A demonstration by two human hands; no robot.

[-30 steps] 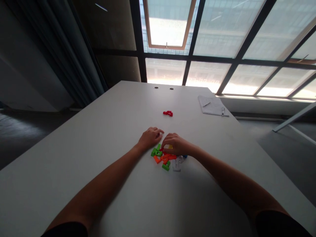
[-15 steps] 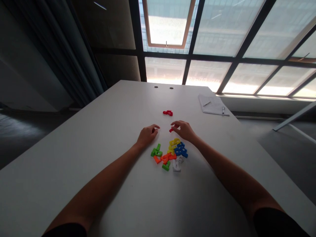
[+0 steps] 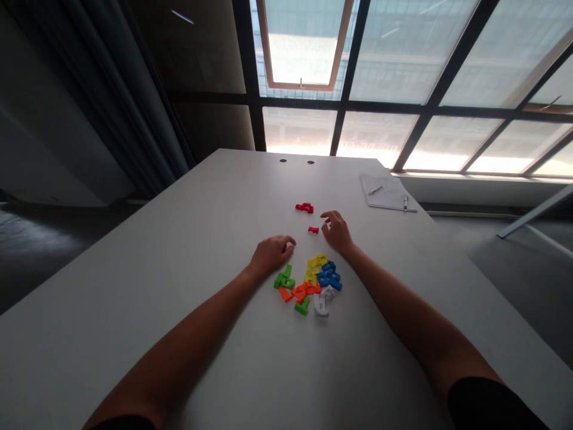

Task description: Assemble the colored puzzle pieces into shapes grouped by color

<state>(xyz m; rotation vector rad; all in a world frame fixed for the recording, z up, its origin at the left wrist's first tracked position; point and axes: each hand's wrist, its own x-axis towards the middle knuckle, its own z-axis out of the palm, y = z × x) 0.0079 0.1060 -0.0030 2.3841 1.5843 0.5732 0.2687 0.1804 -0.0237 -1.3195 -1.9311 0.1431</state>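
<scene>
A single small red plastic piece [image 3: 313, 230] lies on the white table, just left of my right hand [image 3: 336, 232]. That hand is empty, its fingers bent and apart. My left hand [image 3: 272, 252] rests lower and further left, fingers loosely curled with a gap at the thumb, nothing seen in them. Further off sits a small cluster of red pieces [image 3: 305, 208]. Below the hands is a mixed group: yellow pieces [image 3: 317, 261], blue pieces [image 3: 330, 277], green pieces [image 3: 285, 278], orange pieces [image 3: 301, 291] and white pieces [image 3: 320, 306].
Paper sheets [image 3: 389, 186] with pens on them lie at the table's far right. Two round holes are set near the far edge of the table [image 3: 242, 197]. Windows stand behind it, a dark curtain [image 3: 102, 89] at left.
My right hand has let go of the red piece, now on the table, and moved up and to the right. My left hand has shifted slightly right and nearer to me.
</scene>
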